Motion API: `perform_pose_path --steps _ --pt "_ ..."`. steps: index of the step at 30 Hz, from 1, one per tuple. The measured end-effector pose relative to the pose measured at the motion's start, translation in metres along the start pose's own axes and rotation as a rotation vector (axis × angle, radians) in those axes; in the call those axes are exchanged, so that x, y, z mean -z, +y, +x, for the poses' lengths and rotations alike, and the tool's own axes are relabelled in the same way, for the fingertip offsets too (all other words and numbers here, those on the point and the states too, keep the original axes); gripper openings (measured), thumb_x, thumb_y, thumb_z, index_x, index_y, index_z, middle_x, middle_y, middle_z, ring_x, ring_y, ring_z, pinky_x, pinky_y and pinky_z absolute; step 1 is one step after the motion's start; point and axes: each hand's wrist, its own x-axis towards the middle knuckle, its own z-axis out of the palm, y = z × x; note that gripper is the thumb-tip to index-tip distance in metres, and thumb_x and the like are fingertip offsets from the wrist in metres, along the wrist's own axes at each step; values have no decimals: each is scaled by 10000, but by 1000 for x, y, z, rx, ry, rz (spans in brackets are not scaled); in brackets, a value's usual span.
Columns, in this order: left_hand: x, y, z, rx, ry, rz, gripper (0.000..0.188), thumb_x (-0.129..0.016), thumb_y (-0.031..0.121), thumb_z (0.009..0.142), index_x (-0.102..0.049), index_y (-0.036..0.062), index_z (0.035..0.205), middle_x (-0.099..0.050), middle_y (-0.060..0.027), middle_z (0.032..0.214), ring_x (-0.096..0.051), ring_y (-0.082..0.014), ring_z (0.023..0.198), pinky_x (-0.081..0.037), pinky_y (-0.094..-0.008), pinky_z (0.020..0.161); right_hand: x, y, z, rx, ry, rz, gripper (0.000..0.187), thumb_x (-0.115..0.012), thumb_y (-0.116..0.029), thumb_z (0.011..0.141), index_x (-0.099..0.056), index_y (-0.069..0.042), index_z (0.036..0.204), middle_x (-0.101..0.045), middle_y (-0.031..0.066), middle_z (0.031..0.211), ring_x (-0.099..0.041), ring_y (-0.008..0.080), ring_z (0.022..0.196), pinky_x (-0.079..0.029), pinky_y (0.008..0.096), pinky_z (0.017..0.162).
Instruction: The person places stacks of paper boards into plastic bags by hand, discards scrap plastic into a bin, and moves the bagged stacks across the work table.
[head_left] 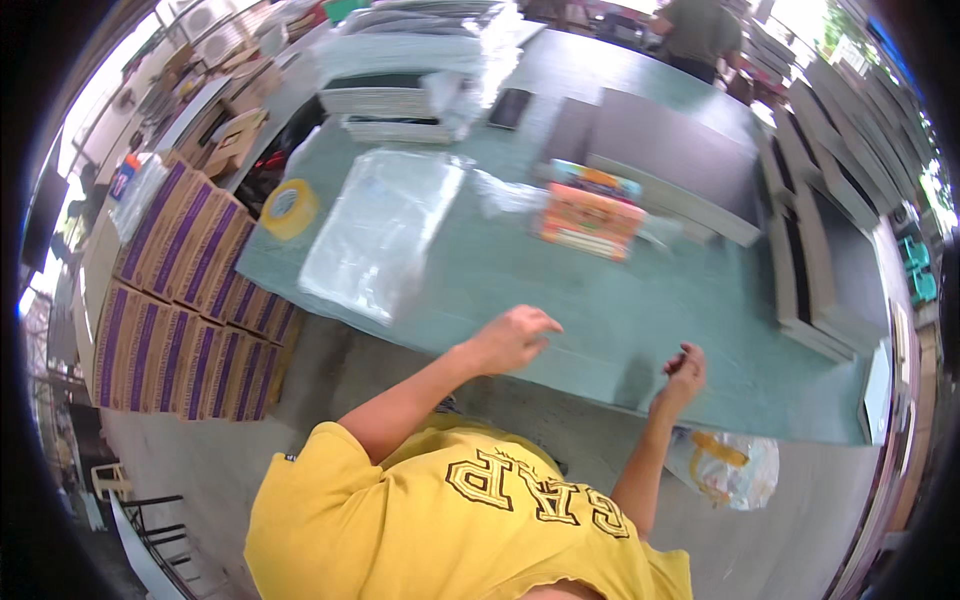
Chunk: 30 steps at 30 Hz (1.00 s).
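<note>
Left hand [512, 338] hovers over the near edge of the green table [640, 310], fingers loosely curled, nothing in it. Right hand [683, 372] sits at the same edge, fingertips pinched on a small dark item [676, 361], too small to identify. Stack of clear plastic bags [380, 230] lies up-left of the left hand; colourful box [588, 220] is beyond both hands, well apart. Yellow tape roll [290, 208] is left of the bags.

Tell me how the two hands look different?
The left hand is loosely curled, holding nothing; the right hand pinches something small and dark. The left hand is over the table; the right hand sits at its near edge. Both are bare.
</note>
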Motion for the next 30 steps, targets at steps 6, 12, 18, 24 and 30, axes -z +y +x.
perform_pose_path --steps 6,12,18,24,30 --pt "163 -149 -120 469 486 261 264 -567 91 746 -565 41 1005 -583 -118 949 -504 -297 968 -390 -364 851 -224 36 -102 -30 -704 -135 229 -457 -185 876 -584 -8 803 -553 42 670 -487 82 581 -384 205 529" --pt "217 -183 -144 584 353 457 461 -668 229 680 -522 41 1075 -495 -164 1097 -423 -339 1036 -329 -402 893 -328 34 -212 789 -1013 -513 146 -611 -172 720 -601 -80 833 -578 69 850 -540 264 796 -421 347 731" --pt "227 -234 -135 555 417 297 596 -711 204 620 -470 69 1148 -478 -175 1090 -443 -327 995 -365 -399 836 -369 52 -202 643 -1195 -642 134 -616 -177 701 -556 -74 765 -526 81 789 -539 292 724 -421 381 615" --pt "261 -265 -108 511 330 170 312 -621 136 658 -577 66 959 -569 -124 956 -519 -294 875 -392 -365 800 -402 21 -215 458 -1511 -377 116 -594 -135 729 -555 -63 811 -540 99 836 -541 308 756 -432 383 652" --pt "279 -259 -91 414 333 211 146 -520 60 693 -596 60 818 -593 -87 845 -527 -294 814 -394 -370 741 -392 45 -97 532 -613 -752 232 -642 -149 717 -577 4 878 -598 119 853 -562 275 817 -441 332 702"
